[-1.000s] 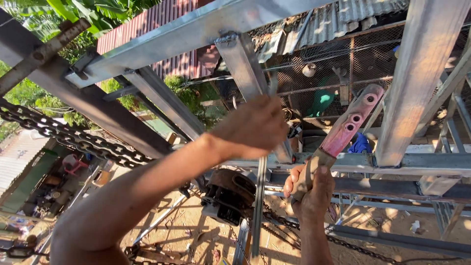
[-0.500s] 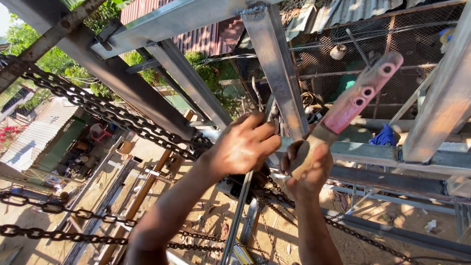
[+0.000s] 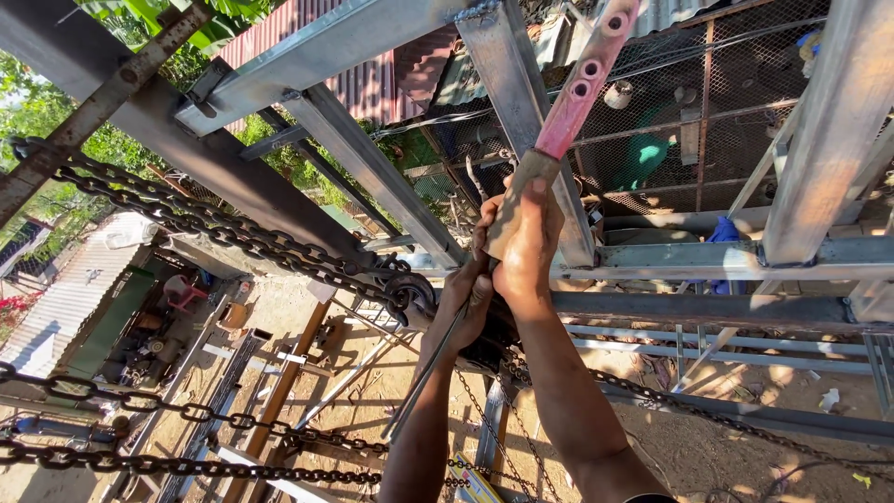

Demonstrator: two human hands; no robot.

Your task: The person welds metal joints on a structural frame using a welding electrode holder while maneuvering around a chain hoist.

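My right hand grips the lower grey end of a long red lever handle with round holes, which slants up to the right. My left hand sits just below and left of it, wrapped around a thin metal rod that runs down to the left. Both hands are close together in front of a grey steel upright. A dark chain hoist body sits just left of my left hand, partly hidden by it.
Heavy rusty chains run from upper left to the hoist, and more chain crosses the lower left. Grey steel beams frame the view. Wire mesh lies behind. Far below, sandy ground holds steel bars and clutter.
My left hand dropped from the steel upright to the thin rod under my right hand. The red lever swung up and steeper. The view shifted down and left.
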